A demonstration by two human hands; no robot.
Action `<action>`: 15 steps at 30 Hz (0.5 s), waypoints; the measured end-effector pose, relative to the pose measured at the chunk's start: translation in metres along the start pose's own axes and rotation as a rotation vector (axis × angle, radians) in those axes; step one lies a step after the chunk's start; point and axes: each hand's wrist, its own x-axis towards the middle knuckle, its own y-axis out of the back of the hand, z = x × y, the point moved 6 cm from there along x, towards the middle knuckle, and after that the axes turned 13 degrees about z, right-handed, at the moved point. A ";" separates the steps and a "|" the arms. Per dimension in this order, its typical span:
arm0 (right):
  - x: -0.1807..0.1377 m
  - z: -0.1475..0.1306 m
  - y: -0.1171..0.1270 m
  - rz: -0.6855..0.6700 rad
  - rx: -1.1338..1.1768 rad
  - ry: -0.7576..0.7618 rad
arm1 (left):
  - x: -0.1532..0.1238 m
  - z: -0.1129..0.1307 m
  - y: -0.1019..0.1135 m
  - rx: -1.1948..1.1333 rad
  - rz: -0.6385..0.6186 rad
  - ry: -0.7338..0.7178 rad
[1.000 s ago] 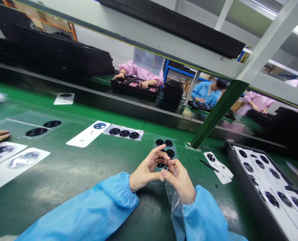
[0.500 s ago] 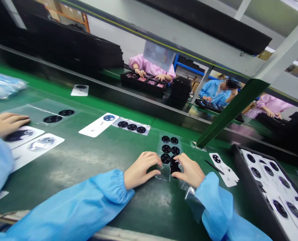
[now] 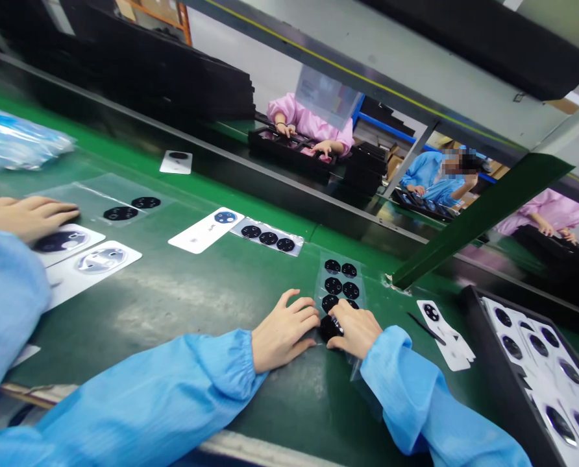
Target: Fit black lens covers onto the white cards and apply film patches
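A clear film strip (image 3: pixel 321 282) carries paired rows of round black discs with small holes (image 3: pixel 333 285). At its near end, my right hand (image 3: pixel 357 327) has thumb and fingers closed around the edge of another black disc (image 3: pixel 329 329). My fingers partly cover that disc and the row behind it. Just left of it my left hand (image 3: pixel 285 329) rests with fingers spread, its fingertips close to the disc and nothing held. Both of my arms wear blue sleeves.
At left, a co-worker's hand (image 3: pixel 31 214) lies by white phone-shaped cards (image 3: pixel 58 279). A white card (image 3: pixel 192 241) and a three-disc strip (image 3: pixel 255 224) lie further back. Right are tweezers (image 3: pixel 426 329), white cards (image 3: pixel 457 353), a black tray (image 3: pixel 501 370) of cards and a green post (image 3: pixel 474 224).
My right hand has shifted left with the black disc, bringing it over the near end of the film. My left hand's fingers have spread from a curled shape. The camera view has turned slightly.
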 end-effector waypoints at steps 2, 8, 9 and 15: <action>0.000 -0.001 -0.001 -0.010 -0.012 0.002 | 0.000 0.002 0.000 0.010 -0.003 -0.009; 0.000 -0.003 -0.002 -0.014 0.000 0.001 | 0.000 0.008 0.003 0.105 0.039 -0.085; 0.000 -0.003 -0.002 -0.012 0.009 0.001 | -0.001 0.009 0.002 0.130 0.037 -0.104; 0.001 0.004 -0.005 0.038 0.128 -0.011 | -0.001 0.009 -0.001 0.256 0.029 -0.138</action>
